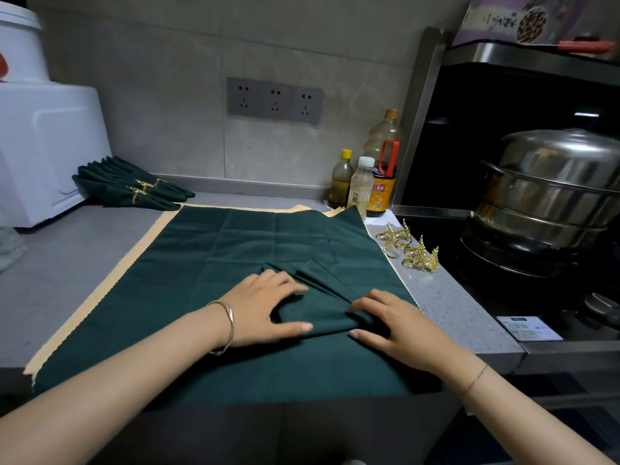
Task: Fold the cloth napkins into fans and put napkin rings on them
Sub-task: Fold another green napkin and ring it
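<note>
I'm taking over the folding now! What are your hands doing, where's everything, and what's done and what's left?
Left-hand grip: flat, pressing the pleated napkin.
Right-hand grip: pinching that napkin's pleats at their right end.
The pleated napkin lies on a flat green napkin spread on the counter.
Done: ringed fans, two by the look of it, back left.
Left: finish this fan, slip on one of the gold rings lying to the right, then probably fold the flat one.
</note>
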Available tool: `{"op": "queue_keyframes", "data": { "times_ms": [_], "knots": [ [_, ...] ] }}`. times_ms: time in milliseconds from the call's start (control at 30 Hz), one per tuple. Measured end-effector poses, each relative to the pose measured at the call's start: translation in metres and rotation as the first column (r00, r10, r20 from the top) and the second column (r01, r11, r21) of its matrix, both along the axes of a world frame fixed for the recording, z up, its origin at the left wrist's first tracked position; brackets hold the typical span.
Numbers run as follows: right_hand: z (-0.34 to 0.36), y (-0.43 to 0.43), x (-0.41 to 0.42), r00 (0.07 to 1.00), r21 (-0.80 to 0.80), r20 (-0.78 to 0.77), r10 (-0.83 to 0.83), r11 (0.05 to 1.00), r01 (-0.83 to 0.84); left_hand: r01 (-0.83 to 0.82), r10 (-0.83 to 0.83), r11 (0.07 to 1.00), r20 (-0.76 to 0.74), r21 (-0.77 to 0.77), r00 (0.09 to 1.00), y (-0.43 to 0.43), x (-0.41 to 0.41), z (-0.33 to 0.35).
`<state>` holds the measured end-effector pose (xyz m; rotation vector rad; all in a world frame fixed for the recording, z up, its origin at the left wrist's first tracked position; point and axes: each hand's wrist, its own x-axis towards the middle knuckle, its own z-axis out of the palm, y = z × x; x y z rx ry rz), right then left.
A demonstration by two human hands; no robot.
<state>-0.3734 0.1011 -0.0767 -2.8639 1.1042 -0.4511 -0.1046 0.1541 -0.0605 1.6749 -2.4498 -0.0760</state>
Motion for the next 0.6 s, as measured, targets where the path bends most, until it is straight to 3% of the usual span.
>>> {"op": "queue_keyframes", "data": {
  "times_ms": [267,467,533,600],
  "knots": [
    [0.004,-0.002,0.008,0.993,-0.102,-0.103,-0.052,0.994,0.041,0.119,-0.109,0.991,0.141,-0.066,0.984,0.016,0.013,-0.008],
    [0.005,-0.002,0.012,0.994,-0.127,-0.084,-0.064,0.990,0.053,0.162,-0.127,0.975,0.214,-0.154,0.969,0.004,0.014,-0.009],
    [0.006,-0.003,0.014,0.995,-0.102,-0.050,-0.083,0.992,0.077,0.115,-0.080,0.979,0.205,-0.167,0.976,-0.002,0.014,-0.008],
    [0.009,-0.006,0.017,0.993,-0.057,-0.001,-0.117,0.991,0.117,0.002,0.014,0.975,0.073,-0.220,0.997,-0.008,0.012,-0.009]
  ]
}}
